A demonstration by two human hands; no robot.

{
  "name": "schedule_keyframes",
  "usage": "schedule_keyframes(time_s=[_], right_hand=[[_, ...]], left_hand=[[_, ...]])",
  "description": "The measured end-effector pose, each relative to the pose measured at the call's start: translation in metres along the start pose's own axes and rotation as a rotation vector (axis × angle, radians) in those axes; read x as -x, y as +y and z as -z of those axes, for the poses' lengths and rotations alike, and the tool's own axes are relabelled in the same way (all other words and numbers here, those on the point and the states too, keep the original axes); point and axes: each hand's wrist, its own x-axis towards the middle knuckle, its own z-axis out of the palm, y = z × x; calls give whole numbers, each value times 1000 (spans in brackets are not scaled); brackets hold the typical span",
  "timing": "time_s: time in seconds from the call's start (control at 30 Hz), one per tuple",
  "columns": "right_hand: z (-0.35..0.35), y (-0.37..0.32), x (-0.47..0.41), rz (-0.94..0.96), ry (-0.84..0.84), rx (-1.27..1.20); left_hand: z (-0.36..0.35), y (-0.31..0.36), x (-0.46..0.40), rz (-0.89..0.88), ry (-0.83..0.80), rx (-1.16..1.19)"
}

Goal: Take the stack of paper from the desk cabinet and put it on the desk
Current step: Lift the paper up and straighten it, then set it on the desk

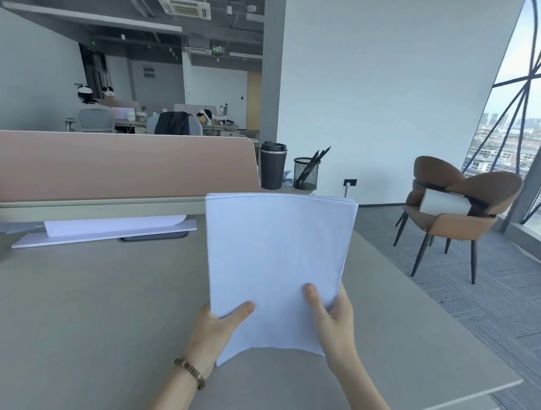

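Both hands, left [216, 323] and right [335, 323], grip the stack of paper [275, 262] by its near edge above the tabletop [82, 304]; lowering it flat and level should keep the sheets squared.

Both forearms extend forward, bare. Left hand [219, 325] is closed on the near left corner of the stack of paper [276, 262], thumb on top. Right hand [334, 326] is closed on the near right edge, thumb on top. Left wrist carries a bracelet [189, 372].
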Motion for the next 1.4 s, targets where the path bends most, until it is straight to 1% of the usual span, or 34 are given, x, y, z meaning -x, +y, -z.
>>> schedule_keyframes(time_s=[0.13,0.23,0.37,0.43,0.5,0.63,0.77,0.83,0.93,1.0,1.13,1.23,1.33,1.4], right_hand=[[1,14,0,-70,3,44],[9,7,-16,-131,56,128],[35,1,-57,-219,96,301],[50,7,-82,-276,83,381],[64,16,-105,-324,78,443],[87,37,-145,-382,76,531],[103,57,-181,-421,41,658],[109,64,-195,-422,16,754],[116,70,-213,-420,-26,947],[119,73,-224,-400,-41,1023],[125,77,-239,-335,-46,1056],[130,77,-240,-273,-61,1080],[130,77,-234,-221,-103,1228],[130,75,-230,-208,-118,1252]], left_hand=[[-2,0,-3,40,13,-16],[-13,5,-15,58,-9,-63],[-49,6,-35,79,-42,-147],[-72,1,-48,146,-50,-189],[-93,-6,-62,203,-34,-227],[-129,-18,-93,247,7,-290],[-157,-28,-122,211,-17,-523],[-171,-34,-135,192,-4,-658],[-191,-42,-153,130,69,-948],[-199,-48,-163,113,99,-1052],[-208,-58,-173,69,147,-1157],[-211,-61,-170,36,180,-1179],[-209,-64,-166,43,153,-1183],[-206,-61,-163,49,120,-1167]])
